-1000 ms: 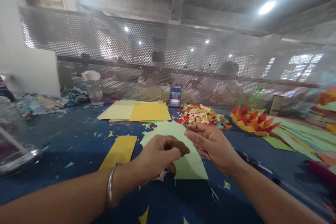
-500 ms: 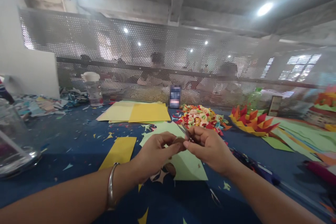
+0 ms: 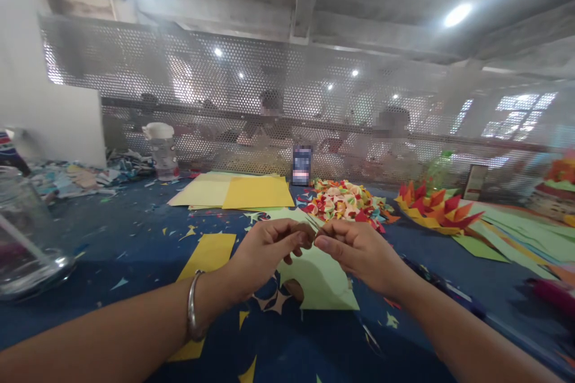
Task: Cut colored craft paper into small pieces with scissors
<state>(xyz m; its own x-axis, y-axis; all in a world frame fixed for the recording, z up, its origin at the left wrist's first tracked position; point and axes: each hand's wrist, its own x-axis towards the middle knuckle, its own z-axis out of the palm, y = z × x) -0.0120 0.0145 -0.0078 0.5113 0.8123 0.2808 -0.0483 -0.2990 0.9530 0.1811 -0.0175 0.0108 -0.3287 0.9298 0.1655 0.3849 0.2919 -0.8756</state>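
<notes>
Above a pale green paper sheet point(image 3: 330, 287), my two hands meet near the middle of the view. My left hand point(image 3: 272, 251) pinches a small brown piece point(image 3: 306, 231) between thumb and fingers. Closed around a thin metal tool point(image 3: 313, 222), my right hand point(image 3: 353, 245) touches the same spot; the tool looks like small scissors or tweezers, mostly hidden by the fingers. Another brown round piece point(image 3: 294, 289) lies on the green sheet's left edge, beside light cut-out scraps point(image 3: 273, 301).
Yellow sheets point(image 3: 258, 192), a phone point(image 3: 302, 166) and a heap of small coloured paper pieces point(image 3: 344, 200) lie behind my hands. Folded red-orange paper point(image 3: 438, 209) is at right, a glass jar point(image 3: 27, 239) at left. People sit beyond the perforated screen point(image 3: 215, 84).
My left hand has turned slightly, with its lower fingers now showing beneath the brown piece. The tool and right hand have shifted a little. The view has moved slightly to the left.
</notes>
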